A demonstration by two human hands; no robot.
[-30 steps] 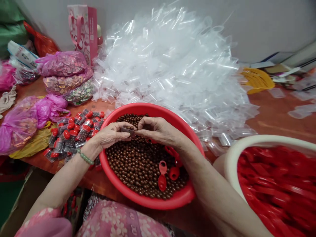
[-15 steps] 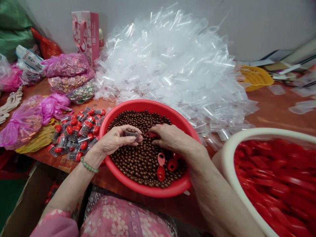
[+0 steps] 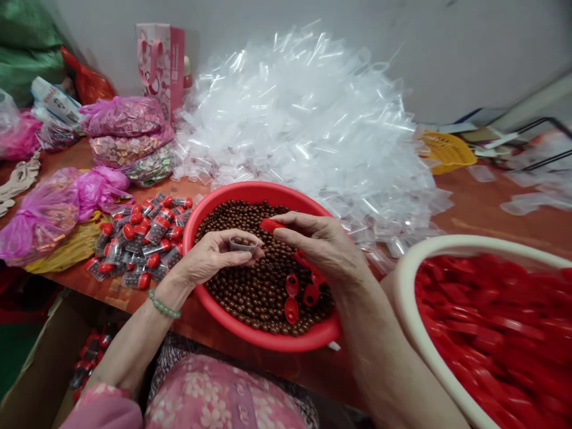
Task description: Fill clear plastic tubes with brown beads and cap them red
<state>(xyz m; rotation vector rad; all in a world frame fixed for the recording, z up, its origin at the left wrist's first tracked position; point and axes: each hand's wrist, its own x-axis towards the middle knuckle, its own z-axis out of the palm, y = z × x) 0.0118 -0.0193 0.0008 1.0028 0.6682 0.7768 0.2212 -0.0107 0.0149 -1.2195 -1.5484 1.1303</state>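
Over a red basin (image 3: 263, 341) of small brown balls (image 3: 250, 298), my left hand (image 3: 212, 259) grips a clear plastic container (image 3: 243, 243). Its open mouth faces up and brown balls show inside. To its right, my right hand (image 3: 319, 238) pinches a red cap (image 3: 270, 225) between thumb and fingers, just above the balls and apart from the container. More red caps (image 3: 292, 298) lie on the balls below my right hand, some partly hidden by it. Left of the basin, several filled containers with red caps (image 3: 147, 235) are heaped on the table.
A large heap of clear empty containers (image 3: 299, 119) stands behind the basin. At the right is a cream tub (image 3: 404, 286) of red caps. Pink bags (image 3: 125, 116) sit at the left, and a yellow basket (image 3: 449, 152) lies at the back right. Below, a cardboard box (image 3: 40, 363) holds capped containers.
My right hand has lifted off the balls with a red cap in its fingers. My left hand has shifted slightly right and still holds the container.
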